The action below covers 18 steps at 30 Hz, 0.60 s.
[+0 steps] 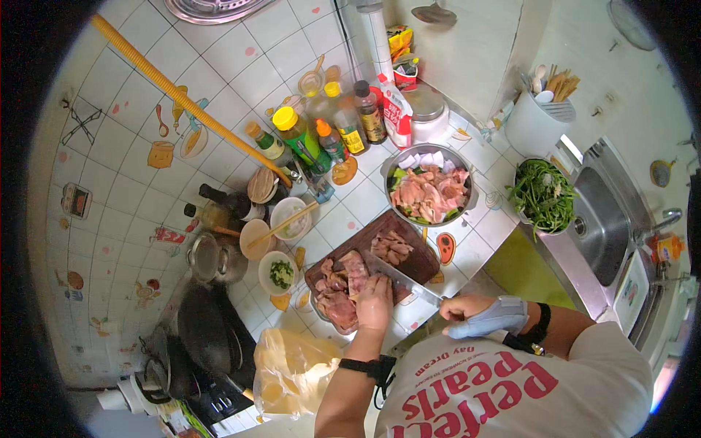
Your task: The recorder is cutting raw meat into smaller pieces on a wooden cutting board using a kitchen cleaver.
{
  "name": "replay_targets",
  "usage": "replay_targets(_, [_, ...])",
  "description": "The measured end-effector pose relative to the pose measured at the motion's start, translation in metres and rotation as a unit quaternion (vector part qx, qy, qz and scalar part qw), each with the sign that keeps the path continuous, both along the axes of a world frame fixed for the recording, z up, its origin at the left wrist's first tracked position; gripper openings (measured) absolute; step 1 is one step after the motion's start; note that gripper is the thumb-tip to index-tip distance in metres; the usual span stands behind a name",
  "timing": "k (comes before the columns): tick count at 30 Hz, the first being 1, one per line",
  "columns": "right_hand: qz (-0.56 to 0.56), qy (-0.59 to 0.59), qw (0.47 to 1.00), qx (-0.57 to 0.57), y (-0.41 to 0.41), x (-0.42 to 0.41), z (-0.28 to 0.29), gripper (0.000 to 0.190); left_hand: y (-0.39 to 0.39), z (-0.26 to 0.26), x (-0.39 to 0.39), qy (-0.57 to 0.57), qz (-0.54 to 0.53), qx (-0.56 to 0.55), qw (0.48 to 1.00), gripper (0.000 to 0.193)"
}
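Note:
My right hand (482,316), in a grey-blue wrist wrap, grips the handle of a kitchen knife (402,280). Its blade crosses a dark wooden cutting board (420,263), along the edge of a strip of raw meat (356,274). My left hand (374,301) holds that strip down, fingertips close beside the blade. Larger raw meat pieces (335,309) lie at the board's left end, partly behind my left hand. Beyond the blade rests a small pile of sliced meat (391,247). The knife's lower edge is hidden, so I cannot tell how deep it sits.
A metal pot (472,203) of sliced meat and vegetables stands behind the board. Leafy greens (542,194) sit beside the sink (597,219). Bowls, including one of chopped greens (281,274), and sauce bottles (301,139) line the left and back. A black wok (205,323) is at left.

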State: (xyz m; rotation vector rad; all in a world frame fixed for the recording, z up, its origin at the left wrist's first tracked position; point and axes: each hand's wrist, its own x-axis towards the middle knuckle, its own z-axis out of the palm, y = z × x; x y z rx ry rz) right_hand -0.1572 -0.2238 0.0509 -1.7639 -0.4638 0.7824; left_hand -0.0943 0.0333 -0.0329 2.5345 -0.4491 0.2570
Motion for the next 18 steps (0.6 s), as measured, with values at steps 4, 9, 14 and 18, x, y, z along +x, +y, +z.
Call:
replay_targets(4, [-0.025, 0.022, 0.999, -0.007, 0.004, -0.015, -0.001, 0.037, 0.002, -0.004, 0.003, -0.009, -0.022, -0.001, 1.0, 0.016])
replay_targets(9, [-0.055, 0.048, 0.997, -0.004, 0.007, -0.031, -0.003, 0.037, 0.005, 0.0, 0.002, -0.002, -0.035, -0.012, 0.999, 0.016])
replay_targets(14, [-0.095, 0.046, 0.994, 0.016, 0.016, -0.041, -0.021, 0.035, 0.006, -0.004, 0.002, 0.004, -0.04, -0.023, 0.999, 0.018])
replay_targets(18, [-0.095, 0.038, 0.994, 0.028, 0.023, -0.033, -0.013, 0.033, 0.009, -0.004, 0.001, 0.028, -0.023, -0.004, 0.999, 0.022])
